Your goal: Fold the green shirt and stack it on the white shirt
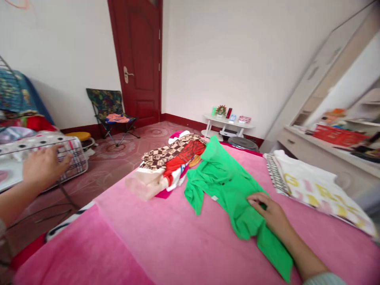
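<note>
A green long-sleeved top (pixel 228 178) lies rumpled across the pink bed cover (pixel 184 245), with a small white tag at its edge. My right hand (pixel 271 213) rests on it, thumb and fingers closed together on the cloth. Held out over the left side, away from the bed, my left hand (pixel 46 166) is slightly blurred, its fingers apart and nothing in them. Beyond the green top is a heap of mixed clothes (pixel 175 158), brown-checked, red, white and pale pink. To the right lies a folded white shirt (pixel 320 186) with yellow and pink letters.
A folding chair (pixel 108 105) with a cloth on its seat stands by the red door (pixel 142 59). Against the wall is a low white shelf (pixel 230 122) with small items. A dresser (pixel 314 146) stands right, and a cloth-covered rack (pixel 71 148) is at left.
</note>
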`<action>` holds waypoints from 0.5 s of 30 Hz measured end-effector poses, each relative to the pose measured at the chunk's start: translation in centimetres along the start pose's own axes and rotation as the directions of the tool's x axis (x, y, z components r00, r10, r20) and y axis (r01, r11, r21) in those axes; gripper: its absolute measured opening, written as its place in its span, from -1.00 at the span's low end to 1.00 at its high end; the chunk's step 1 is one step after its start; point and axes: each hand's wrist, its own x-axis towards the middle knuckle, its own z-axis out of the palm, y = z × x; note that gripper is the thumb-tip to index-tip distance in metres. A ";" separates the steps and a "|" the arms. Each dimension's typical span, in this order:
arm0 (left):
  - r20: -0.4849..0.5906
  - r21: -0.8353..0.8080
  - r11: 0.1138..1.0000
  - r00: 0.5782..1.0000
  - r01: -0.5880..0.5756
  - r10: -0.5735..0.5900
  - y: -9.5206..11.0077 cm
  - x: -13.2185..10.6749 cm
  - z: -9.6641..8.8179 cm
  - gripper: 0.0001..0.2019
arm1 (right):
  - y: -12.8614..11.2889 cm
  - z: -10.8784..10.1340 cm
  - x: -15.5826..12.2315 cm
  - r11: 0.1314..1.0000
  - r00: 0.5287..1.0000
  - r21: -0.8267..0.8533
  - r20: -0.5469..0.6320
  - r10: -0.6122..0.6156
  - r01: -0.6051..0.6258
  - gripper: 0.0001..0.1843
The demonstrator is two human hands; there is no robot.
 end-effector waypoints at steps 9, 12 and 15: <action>-0.177 -0.514 0.194 0.324 -0.835 0.929 32.6 -10.6 -6.4 -0.63 | -1.7 -2.4 -1.4 0.953 0.991 0.281 0.101 0.083 -0.109 -0.57; -0.053 -0.549 0.226 0.303 -0.805 0.951 38.0 -15.3 -4.6 -0.34 | -3.2 -4.6 -1.5 0.918 0.979 0.351 0.152 0.136 -0.183 -0.49; 0.125 -0.563 0.364 0.358 -0.743 0.925 40.4 -18.0 -1.8 -0.06 | -6.1 -6.5 -2.2 0.927 0.943 0.314 0.316 0.104 -0.207 -0.37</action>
